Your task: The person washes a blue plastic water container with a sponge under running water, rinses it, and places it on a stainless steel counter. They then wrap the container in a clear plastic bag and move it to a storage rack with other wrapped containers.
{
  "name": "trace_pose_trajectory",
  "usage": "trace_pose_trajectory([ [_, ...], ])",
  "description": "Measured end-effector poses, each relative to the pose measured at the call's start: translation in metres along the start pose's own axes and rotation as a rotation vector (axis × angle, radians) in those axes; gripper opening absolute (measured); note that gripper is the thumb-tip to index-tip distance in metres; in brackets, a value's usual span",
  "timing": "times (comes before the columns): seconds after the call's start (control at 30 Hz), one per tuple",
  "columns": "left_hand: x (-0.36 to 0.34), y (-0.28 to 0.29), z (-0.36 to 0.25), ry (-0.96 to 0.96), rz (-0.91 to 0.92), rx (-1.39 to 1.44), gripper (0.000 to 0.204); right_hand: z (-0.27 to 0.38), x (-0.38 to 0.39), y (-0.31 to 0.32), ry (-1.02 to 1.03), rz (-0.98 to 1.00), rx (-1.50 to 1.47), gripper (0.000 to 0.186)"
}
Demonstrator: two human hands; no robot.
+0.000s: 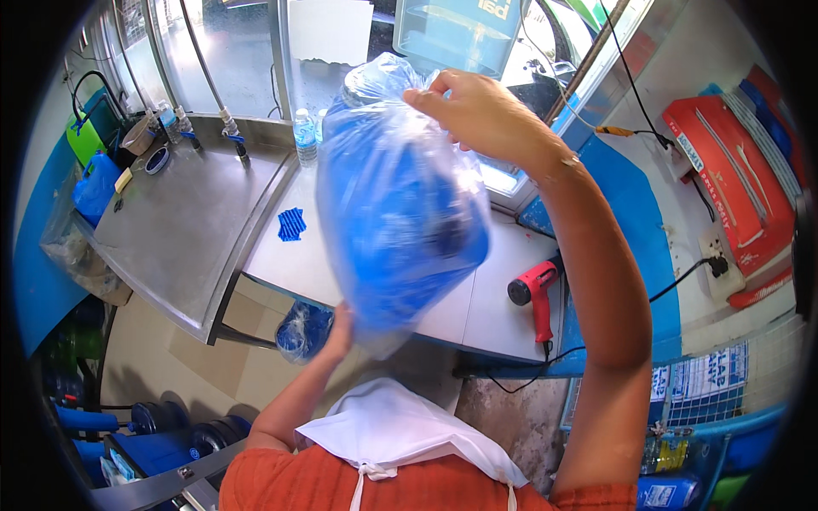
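Note:
A big blue container (383, 247), apparently a water jug, is wrapped in a clear plastic bag (388, 128) and held up in front of me over the white counter. My right hand (473, 106) is closed on the gathered plastic near the top of the bag. Low on the bag's left side, my left hand (339, 330) holds it from beneath; the bag hides most of those fingers. Motion and glare blur parts of the plastic.
A red heat gun (537, 294) with a black cord lies on the white counter (434, 319) to the right. Blue printed strips (291, 224) and a small water bottle (305, 138) are at the left. Beyond them stands a steel sink counter (183, 230). Large blue jugs (158, 417) sit lower left.

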State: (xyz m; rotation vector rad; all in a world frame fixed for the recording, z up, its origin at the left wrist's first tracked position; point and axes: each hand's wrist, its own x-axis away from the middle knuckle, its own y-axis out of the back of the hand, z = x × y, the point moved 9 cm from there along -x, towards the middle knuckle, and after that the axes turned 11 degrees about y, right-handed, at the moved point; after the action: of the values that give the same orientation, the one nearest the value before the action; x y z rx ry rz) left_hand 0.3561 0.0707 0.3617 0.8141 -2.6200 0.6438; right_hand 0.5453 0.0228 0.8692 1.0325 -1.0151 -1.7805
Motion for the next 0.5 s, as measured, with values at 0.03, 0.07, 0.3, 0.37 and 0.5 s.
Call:
trace_pose_trajectory([
  [0.03, 0.002, -0.031, 0.003, -0.026, 0.067, -0.054, 0.057, 0.000, -0.003, -0.003, 0.027, 0.018, 0.122, 0.057],
  [0.07, 0.006, -0.052, 0.002, -0.081, 0.083, -0.209, 0.060, -0.004, -0.004, -0.014, 0.017, 0.017, 0.176, 0.063],
  [0.3, 0.019, -0.153, 0.012, -0.103, 0.194, -0.631, 0.067, -0.068, 0.032, -0.021, -0.147, 0.166, 0.339, 0.050],
  [0.37, 0.034, -0.151, 0.019, 0.033, 0.296, -0.345, 0.068, -0.063, 0.048, -0.019, -0.135, 0.131, 0.375, 0.048],
  [0.5, 0.043, -0.112, 0.059, 0.424, 0.366, -0.016, 0.066, -0.053, 0.110, -0.011, -0.213, 0.149, 0.218, 0.040],
])
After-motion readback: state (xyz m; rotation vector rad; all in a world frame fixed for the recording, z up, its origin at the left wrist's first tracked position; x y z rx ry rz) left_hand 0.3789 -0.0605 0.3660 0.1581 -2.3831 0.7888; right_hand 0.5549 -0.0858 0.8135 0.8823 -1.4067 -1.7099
